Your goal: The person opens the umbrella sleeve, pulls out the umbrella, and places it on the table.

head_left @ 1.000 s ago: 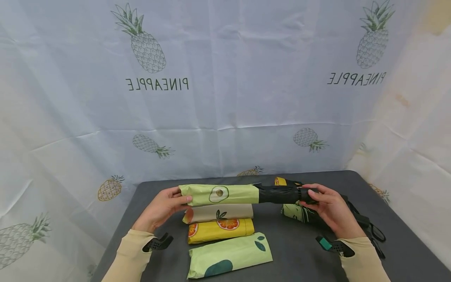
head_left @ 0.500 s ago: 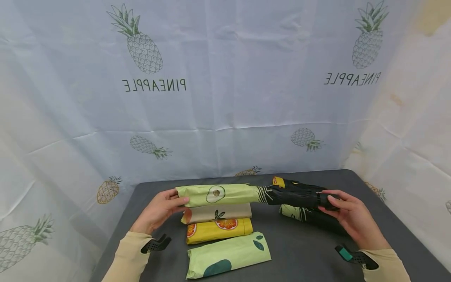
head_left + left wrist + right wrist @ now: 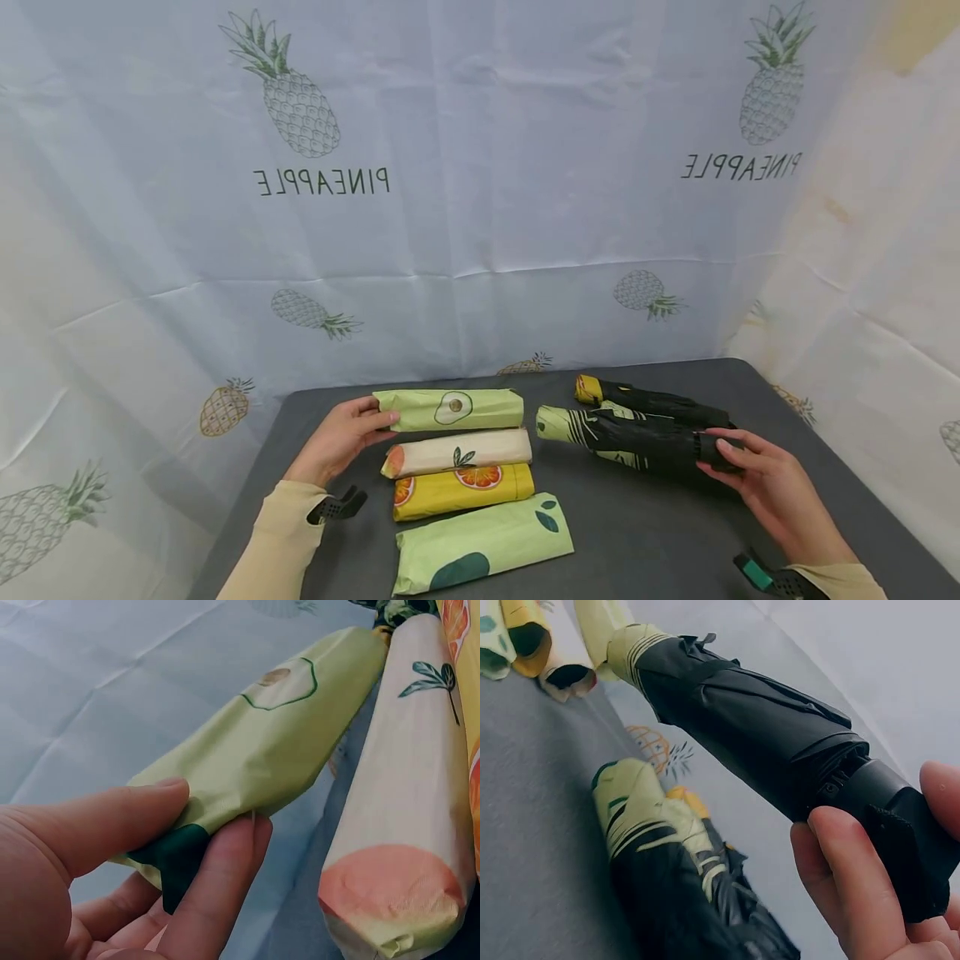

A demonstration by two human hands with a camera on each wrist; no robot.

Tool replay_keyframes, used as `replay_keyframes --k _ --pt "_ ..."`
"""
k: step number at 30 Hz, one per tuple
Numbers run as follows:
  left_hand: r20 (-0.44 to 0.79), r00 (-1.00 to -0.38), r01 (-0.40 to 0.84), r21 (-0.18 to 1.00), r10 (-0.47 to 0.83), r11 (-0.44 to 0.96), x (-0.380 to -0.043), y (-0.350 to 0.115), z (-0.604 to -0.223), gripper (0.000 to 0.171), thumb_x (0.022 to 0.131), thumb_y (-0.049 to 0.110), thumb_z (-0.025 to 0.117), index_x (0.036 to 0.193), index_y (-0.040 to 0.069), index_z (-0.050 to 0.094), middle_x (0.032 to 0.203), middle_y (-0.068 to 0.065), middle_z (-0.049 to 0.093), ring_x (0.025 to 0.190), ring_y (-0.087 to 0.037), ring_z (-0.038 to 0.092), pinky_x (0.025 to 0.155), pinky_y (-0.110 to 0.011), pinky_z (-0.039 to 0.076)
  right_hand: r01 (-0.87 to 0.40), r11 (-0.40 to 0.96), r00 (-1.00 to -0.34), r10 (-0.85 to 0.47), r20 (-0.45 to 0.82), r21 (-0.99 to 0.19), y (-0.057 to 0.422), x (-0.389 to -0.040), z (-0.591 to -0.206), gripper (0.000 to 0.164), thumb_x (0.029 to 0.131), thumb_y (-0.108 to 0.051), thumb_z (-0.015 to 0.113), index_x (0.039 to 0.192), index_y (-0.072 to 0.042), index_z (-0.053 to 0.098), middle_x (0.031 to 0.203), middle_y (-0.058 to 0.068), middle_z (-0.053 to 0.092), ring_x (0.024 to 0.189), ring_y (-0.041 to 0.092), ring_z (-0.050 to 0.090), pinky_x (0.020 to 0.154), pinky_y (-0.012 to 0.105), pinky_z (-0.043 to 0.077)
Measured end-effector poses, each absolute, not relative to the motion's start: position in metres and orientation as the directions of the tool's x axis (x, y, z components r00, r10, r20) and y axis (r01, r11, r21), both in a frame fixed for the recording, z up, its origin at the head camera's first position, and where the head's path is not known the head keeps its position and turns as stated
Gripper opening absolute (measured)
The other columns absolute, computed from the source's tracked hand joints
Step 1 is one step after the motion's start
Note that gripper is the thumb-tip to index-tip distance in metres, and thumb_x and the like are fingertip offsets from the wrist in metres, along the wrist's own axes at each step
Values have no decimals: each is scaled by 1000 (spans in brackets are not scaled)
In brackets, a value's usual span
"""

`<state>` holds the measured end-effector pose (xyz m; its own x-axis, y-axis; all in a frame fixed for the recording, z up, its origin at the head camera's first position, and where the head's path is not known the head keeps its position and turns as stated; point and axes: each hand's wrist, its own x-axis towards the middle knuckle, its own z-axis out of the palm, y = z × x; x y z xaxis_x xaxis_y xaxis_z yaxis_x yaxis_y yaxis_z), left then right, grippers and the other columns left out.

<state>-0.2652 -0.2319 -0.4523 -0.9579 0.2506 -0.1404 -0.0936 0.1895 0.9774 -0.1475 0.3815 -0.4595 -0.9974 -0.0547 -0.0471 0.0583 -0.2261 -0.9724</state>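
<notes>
My left hand (image 3: 347,437) pinches the closed end of a light green umbrella sleeve (image 3: 487,408) with an avocado print; in the left wrist view, thumb and fingers grip its dark green tip. My right hand (image 3: 772,483) holds a folded black umbrella (image 3: 742,735) by its black handle (image 3: 889,795). That umbrella has a light green top (image 3: 553,423) pointing left, a short gap away from the sleeve's mouth. Below the held sleeve lie a cream sleeve (image 3: 461,452), a yellow sleeve with orange slices (image 3: 465,492) and a wider pale green sleeve (image 3: 483,546).
Several more folded black umbrellas lie at the table's right, one with a yellow top (image 3: 588,389) and others with green tops (image 3: 626,787), partly behind the held one. The dark grey table (image 3: 607,542) meets a pineapple-print curtain (image 3: 480,208) behind.
The right hand has moved right, drawing the umbrella out of the avocado sleeve, so its green top now shows. The left hand has stayed nearly in place, still holding the sleeve.
</notes>
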Motion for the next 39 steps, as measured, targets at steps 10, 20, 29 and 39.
replay_keyframes --k 10,20,29,39 --pt "-161 -970 -75 910 181 408 -272 -223 -463 74 108 34 69 163 -4 39 167 -31 41 144 -46 56 117 -55 54 147 -226 -988 5 -152 -963 387 -132 -480 35 116 -7 50 124 -25 79 131 -19 53 109 3 72 96 39 67" --pt "-215 -972 -114 783 95 612 -266 -218 -467 81 108 57 60 157 -6 46 160 -32 47 145 -52 49 113 -66 48 177 -149 -983 26 -183 -973 392 -126 -489 29 115 -7 52 126 -15 78 122 -23 61 106 7 74 94 40 68" --pt "-225 -974 -138 719 41 681 -226 -243 -451 102 103 71 58 168 -2 30 164 -32 45 150 -52 46 114 -68 49 278 594 -959 134 -248 -754 397 -126 -479 57 106 -50 69 143 -7 68 149 22 64 100 9 75 83 39 66" --pt "-296 -947 -116 676 124 728 -174 -268 -433 85 106 55 65 162 -5 43 145 -23 66 132 -41 65 100 -56 61 90 911 -993 52 -103 -403 390 -125 -480 47 95 -49 81 124 -12 78 116 18 79 95 34 75 76 57 61"
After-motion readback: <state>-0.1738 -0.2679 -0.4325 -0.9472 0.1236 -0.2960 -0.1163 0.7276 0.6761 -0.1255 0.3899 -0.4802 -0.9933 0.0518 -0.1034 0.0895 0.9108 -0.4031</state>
